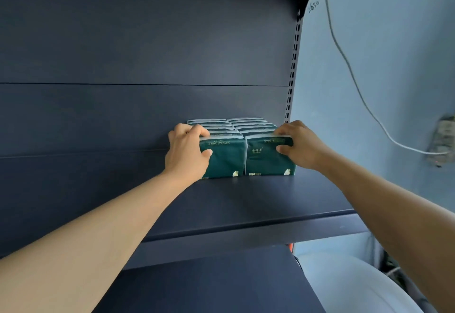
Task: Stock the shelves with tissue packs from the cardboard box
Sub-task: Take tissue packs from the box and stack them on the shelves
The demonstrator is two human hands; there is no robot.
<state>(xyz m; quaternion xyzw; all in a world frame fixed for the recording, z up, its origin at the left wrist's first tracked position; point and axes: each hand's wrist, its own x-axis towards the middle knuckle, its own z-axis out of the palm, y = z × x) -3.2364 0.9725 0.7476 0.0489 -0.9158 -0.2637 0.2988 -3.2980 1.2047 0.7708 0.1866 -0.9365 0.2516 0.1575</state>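
Two rows of dark green tissue packs stand on the dark shelf [246, 204], pushed toward its right rear corner. My left hand [187, 152] grips the front pack of the left row [225, 158], fingers over its top and thumb on its face. The front pack of the right row [266, 160] is held the same way by my right hand [299, 146]. Both front packs stand upright on the shelf board, side by side and touching. Behind them, several more packs [231, 125] line up to the back panel. The cardboard box is not in view.
The shelf's dark back panel [135, 54] rises behind; a slotted upright [294, 66] marks its right edge. A lower shelf board [209, 285] juts out below. To the right is a pale blue wall [394, 54] with a white cable [349, 71] running to a wall fitting [440, 142].
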